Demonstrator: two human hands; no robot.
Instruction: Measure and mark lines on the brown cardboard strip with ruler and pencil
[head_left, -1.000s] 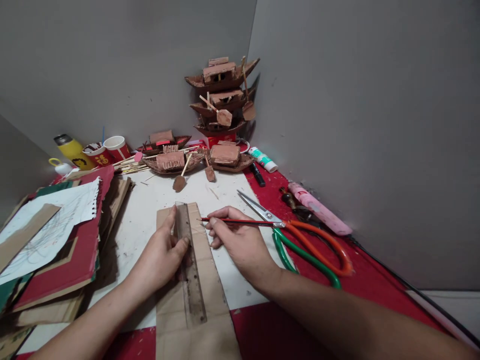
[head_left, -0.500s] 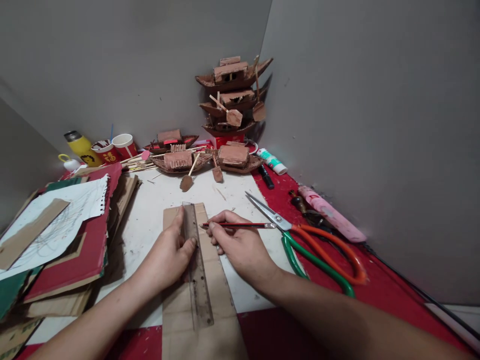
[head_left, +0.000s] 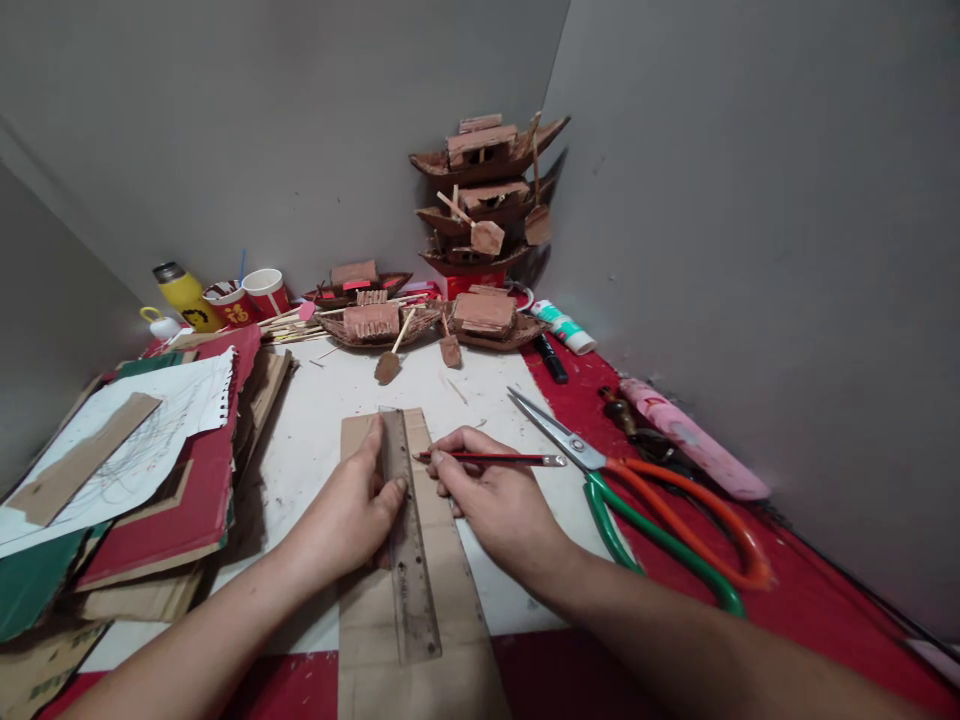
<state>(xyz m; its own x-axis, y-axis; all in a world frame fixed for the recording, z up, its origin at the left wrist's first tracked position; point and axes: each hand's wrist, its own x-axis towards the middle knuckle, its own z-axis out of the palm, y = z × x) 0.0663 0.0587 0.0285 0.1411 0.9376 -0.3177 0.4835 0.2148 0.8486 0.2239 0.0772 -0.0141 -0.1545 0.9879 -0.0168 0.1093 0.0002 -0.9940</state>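
Note:
A clear plastic ruler (head_left: pixel 412 570) lies lengthwise on a long strip of brown cardboard (head_left: pixel 457 640). My left hand (head_left: pixel 360 505) pins it there, thumb on top and index finger stretched along its left edge near the far end. In my right hand (head_left: pixel 495 495) is a red and black pencil (head_left: pixel 517 460), pinched between thumb and fingers, pointing left. The pencil's tip is just right of the ruler, close to the cardboard; whether it touches I cannot tell. Large scissors (head_left: pixel 592 460) with orange and green handles lie partly open to the right of this hand.
Cardboard model boats (head_left: pixel 375 322) with paddles stand at the back, and more are stacked (head_left: pixel 487 160) in the corner. Cardboard sheets (head_left: pixel 169 525) with paper are piled at left. Paper cups (head_left: pixel 266 292), a yellow bottle (head_left: pixel 187 297), a marker (head_left: pixel 551 358) and a pink bottle (head_left: pixel 694 438) edge the table.
The whole view has shifted slightly, so things appear a little farther right. Both hands keep their hold, and the ruler stays put on the cardboard.

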